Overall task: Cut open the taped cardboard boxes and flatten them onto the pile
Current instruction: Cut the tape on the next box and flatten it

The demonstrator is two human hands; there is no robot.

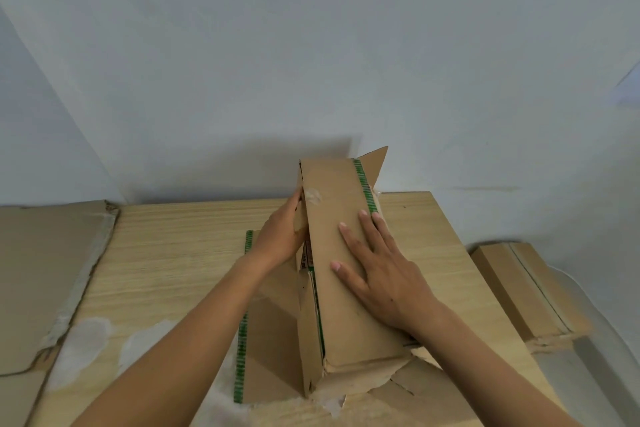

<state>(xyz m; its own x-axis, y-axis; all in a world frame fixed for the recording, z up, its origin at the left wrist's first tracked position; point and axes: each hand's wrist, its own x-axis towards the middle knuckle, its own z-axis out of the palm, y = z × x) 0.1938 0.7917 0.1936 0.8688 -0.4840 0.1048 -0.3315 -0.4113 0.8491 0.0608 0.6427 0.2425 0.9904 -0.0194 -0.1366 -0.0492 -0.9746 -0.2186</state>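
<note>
A long brown cardboard box with green printed tape along its right edge lies on the wooden table, its flaps open at both ends. My right hand presses flat on its top panel, fingers straight and spread. My left hand holds the box's left side near the far end, with its fingers hidden behind the panel. A loose flap with a green tape strip lies flat on the table under the box's left side.
Flattened cardboard covers the surface at the left. Another brown box sits lower at the right, beside the table's right edge. A pale wall stands close behind the table. White scuffed patches mark the tabletop near the front.
</note>
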